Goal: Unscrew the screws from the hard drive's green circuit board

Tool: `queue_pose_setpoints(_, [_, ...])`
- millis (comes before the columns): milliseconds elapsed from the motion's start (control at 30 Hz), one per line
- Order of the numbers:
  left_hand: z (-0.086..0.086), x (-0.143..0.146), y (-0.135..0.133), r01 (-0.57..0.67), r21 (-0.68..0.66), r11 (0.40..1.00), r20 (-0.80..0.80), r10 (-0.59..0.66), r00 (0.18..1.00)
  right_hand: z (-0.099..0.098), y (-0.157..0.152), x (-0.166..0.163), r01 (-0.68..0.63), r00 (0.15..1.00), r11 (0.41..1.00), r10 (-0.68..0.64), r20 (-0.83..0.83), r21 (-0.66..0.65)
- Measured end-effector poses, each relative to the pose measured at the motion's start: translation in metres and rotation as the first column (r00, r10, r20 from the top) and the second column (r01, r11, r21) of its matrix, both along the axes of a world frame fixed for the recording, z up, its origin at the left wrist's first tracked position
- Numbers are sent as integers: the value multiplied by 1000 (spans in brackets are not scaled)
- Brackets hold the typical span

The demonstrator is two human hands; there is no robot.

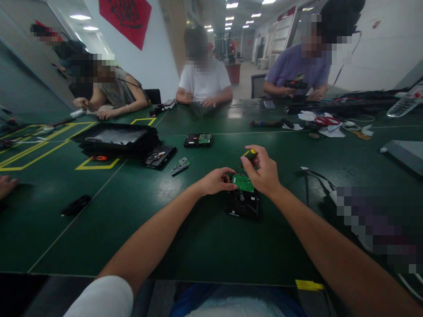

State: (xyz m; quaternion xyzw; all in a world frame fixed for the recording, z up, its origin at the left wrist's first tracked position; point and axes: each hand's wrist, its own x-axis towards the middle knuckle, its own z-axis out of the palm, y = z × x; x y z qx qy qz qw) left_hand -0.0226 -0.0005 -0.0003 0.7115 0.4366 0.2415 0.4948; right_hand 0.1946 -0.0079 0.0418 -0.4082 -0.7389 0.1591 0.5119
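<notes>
The hard disk drive lies between the hands, long axis running away from the person. The left hand grips its far-left side by the green circuit board; the right hand, above its far-right side, clasps a screwdriver slanting toward its far edge, tip contact unclear.

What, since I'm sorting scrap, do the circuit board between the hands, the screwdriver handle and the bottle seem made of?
Circuit board: probably fibreglass with green coating, judging by its flat green face.
Screwdriver handle: likely plastic, from its yellow-and-dark colouring; finish unclear, as the right hand hides much.
Bottle: probably clear, glossy plastic, being see-through with bright highlights.
</notes>
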Motion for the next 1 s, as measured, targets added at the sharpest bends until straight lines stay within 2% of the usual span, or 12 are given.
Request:
queue_pose_setpoints(733, [4, -1, -1, 20, 24, 1000, -16, -20, 1000, 1, 0, 2, -17, 1000, 1000, 17, 7, -9])
queue_pose_setpoints(1000, [6, -1, 0, 44, 37, 998, -42, -43, 998, 14, -2, -3, -60, 983, 993, 42, 179, 99])
